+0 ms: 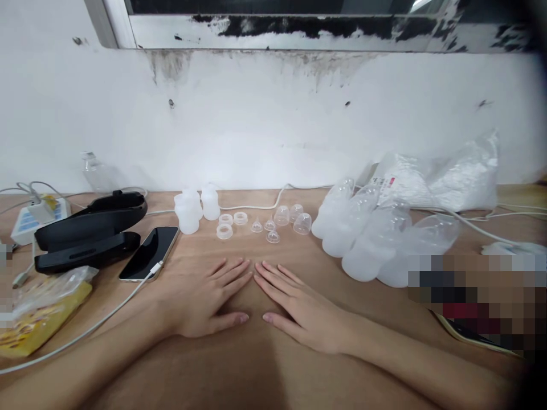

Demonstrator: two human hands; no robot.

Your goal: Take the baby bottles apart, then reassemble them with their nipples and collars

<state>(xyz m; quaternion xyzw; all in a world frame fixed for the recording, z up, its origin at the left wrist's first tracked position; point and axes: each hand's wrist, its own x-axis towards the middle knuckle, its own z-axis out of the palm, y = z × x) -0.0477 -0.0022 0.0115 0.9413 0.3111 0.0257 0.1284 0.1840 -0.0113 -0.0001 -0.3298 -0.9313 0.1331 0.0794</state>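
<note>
Both my left hand point(213, 299) and my right hand point(299, 307) lie flat on the wooden table point(252, 364), palms down, fingers spread, holding nothing. Their fingertips almost meet in the middle. Beyond them are several white baby bottle bodies point(188, 213), standing upright in a group. To their right lie clear collar rings point(224, 230), silicone nipples point(272, 236) and clear dome caps point(302, 224), in small clusters. Several assembled baby bottles point(363, 256) with clear caps lie on their sides beyond my right hand.
A phone point(149, 253) with a white cable lies by my left forearm. Farther left are a black case-like object point(89, 228), a power strip point(40, 219) and a yellow snack bag point(51, 310). A clear plastic bag point(461, 176) of white items leans on the wall. The right edge is pixelated.
</note>
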